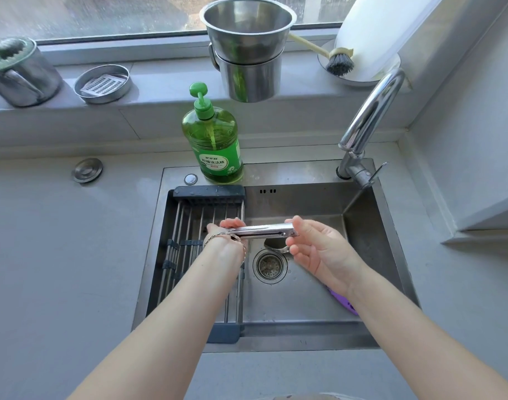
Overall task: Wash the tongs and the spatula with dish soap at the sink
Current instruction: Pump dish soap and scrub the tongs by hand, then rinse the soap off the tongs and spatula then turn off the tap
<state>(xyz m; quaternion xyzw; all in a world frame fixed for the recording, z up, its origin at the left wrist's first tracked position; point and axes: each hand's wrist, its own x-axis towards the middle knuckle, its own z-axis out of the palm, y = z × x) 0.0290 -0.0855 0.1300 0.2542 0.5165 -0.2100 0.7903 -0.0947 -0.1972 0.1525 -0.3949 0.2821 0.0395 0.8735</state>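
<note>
Steel tongs (264,230) lie level over the sink (362,215), held at both ends. My left hand (228,243) grips their left end, above the edge of the drying rack. My right hand (313,246) pinches their right end between thumb and fingers, above the drain (269,266). A purple object (343,300), possibly the spatula, lies on the sink floor, mostly hidden under my right forearm. The green dish soap bottle (214,140) with a pump stands on the sink's back rim.
A roll-up drying rack (189,226) covers the sink's left part. The faucet (368,116) arches at the back right; no water is visible. On the windowsill stand stacked steel pots (248,50), a steel mug (19,73), a soap dish (103,83) and a dish brush (338,63).
</note>
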